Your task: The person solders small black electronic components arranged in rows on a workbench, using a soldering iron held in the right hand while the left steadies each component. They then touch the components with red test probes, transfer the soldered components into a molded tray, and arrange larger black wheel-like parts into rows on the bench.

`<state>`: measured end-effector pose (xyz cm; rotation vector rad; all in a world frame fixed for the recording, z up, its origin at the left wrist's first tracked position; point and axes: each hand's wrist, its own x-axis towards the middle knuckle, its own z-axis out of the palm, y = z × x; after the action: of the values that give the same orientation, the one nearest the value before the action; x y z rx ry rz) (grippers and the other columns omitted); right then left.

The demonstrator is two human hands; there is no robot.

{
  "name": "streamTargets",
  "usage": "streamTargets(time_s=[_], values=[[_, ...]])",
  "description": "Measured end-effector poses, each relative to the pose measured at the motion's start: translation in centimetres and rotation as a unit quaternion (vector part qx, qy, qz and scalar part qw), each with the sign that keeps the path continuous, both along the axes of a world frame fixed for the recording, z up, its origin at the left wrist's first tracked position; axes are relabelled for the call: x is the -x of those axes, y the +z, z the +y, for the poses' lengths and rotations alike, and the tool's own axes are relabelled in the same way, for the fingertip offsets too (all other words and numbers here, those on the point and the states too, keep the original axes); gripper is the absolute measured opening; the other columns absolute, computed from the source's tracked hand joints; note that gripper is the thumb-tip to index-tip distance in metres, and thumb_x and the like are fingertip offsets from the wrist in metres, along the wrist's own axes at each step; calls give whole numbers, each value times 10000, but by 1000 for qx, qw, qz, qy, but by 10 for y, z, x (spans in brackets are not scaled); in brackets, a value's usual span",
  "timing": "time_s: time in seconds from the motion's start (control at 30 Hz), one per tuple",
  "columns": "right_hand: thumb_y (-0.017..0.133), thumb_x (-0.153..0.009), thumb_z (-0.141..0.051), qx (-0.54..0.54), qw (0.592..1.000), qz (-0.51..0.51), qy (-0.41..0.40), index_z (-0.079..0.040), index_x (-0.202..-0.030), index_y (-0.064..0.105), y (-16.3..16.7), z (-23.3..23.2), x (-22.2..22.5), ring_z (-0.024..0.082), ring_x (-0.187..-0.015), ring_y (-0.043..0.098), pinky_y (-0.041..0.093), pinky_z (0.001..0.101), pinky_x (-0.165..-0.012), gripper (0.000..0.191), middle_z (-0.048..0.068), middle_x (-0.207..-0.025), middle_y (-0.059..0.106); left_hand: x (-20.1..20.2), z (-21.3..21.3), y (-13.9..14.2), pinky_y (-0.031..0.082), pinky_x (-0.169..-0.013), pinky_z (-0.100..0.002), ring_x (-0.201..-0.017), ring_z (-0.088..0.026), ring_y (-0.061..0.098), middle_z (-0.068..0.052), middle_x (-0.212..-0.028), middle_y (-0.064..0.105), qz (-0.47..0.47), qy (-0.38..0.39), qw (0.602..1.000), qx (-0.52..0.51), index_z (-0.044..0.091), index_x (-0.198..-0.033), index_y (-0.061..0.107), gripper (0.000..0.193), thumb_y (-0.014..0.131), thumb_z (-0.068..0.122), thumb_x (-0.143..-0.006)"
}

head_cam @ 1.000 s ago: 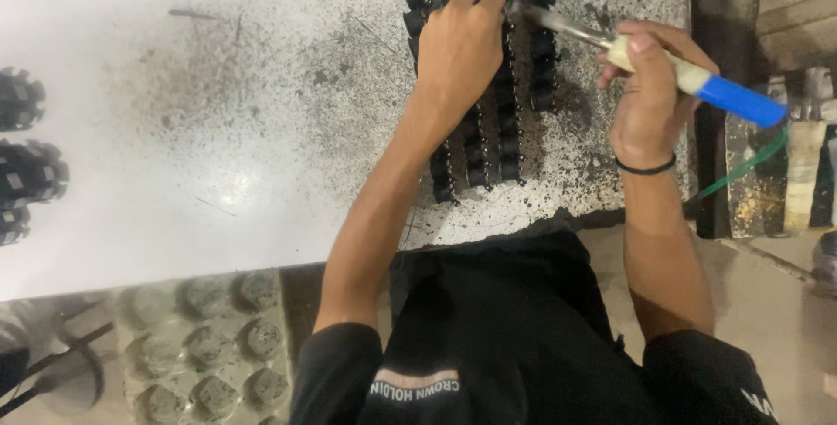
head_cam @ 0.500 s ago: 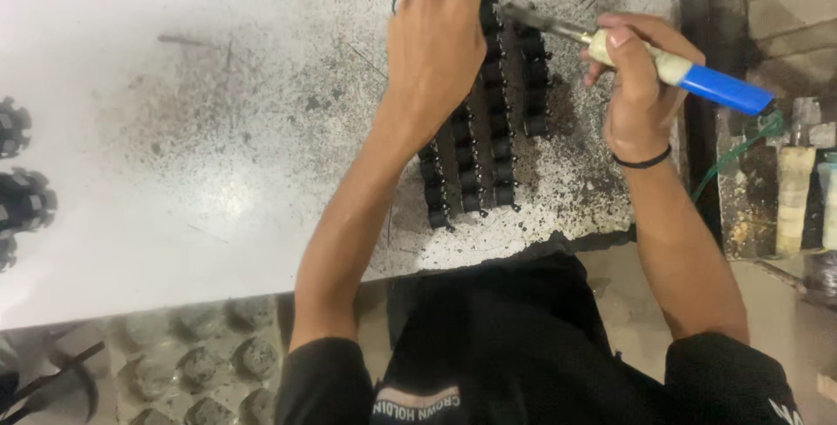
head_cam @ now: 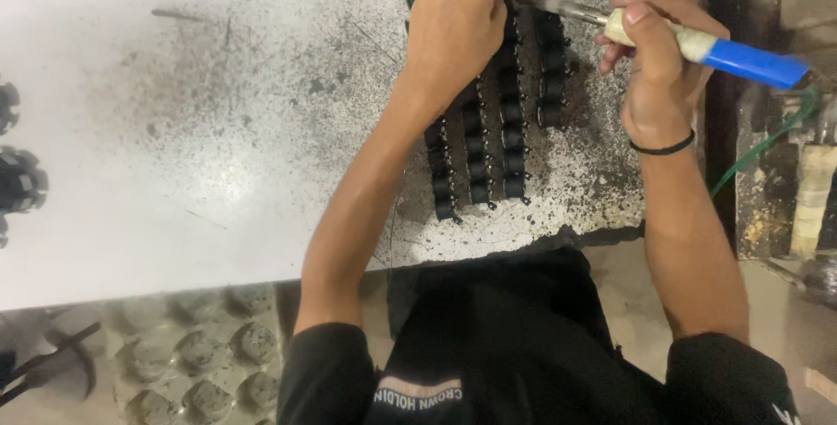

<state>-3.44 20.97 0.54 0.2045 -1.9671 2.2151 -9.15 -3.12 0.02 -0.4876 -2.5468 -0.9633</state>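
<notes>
While the left hand (head_cam: 458, 20) is pressing down, fingers curled, on rows of small black parts (head_cam: 493, 137) lying on the table (head_cam: 174, 129), the right hand (head_cam: 654, 59) is gripping a blue-handled tool (head_cam: 697, 41) tightly; the parts look light, rigid, and best pinched by their sides.

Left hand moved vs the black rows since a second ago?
Yes. The left hand slid toward the far end of the black component rows, now covering their top.

Wearing a black short-sleeved shirt (head_cam: 514, 338) with pale print at six o'clock, a thin black wristband (head_cam: 664, 147) circling the right wrist.
</notes>
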Motion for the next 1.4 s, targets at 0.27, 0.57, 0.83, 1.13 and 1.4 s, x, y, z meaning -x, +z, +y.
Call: streamTargets(time_s=[0.27,0.57,0.83,1.13,1.4], values=[[680,-1101,-171,33,999,-36,-20,86,-1150,719,1,6,2,208,-737,685,525,308,-590,265,177,-908,707,-4,12,4,578,-585,-490,-696,-426,699,-185,-1010,657,1,19,998,68,45,-837,743,57,687,37,-833],[703,-1065,-190,20,997,-46,-51,88,-1112,731,3,-2,-8,207,-705,682,517,295,-550,284,171,-934,709,-11,8,3,583,-684,-485,-740,-391,690,-145,-942,644,9,1,1000,11,32,-798,732,25,710,43,-804],[715,-1076,-186,33,998,-11,-53,80,-1140,730,-1,1,-11,231,-775,716,541,302,-571,274,186,-994,730,-15,7,4,574,-675,-480,-754,-379,693,-113,-935,666,0,8,1000,9,60,-846,766,63,710,43,-822],[711,-1087,-187,7,999,16,-46,73,-1158,743,-2,0,-11,226,-756,723,571,312,-608,271,191,-1001,732,-15,8,-2,584,-653,-451,-733,-352,707,-80,-964,652,0,19,999,37,66,-887,749,60,697,56,-860],[697,-1094,-168,3,1000,9,-21,74,-1159,746,-3,1,-10,217,-732,703,573,313,-623,256,197,-918,729,-14,6,-6,581,-619,-455,-708,-369,706,-110,-947,651,6,9,999,37,58,-888,727,38,699,82,-879]])
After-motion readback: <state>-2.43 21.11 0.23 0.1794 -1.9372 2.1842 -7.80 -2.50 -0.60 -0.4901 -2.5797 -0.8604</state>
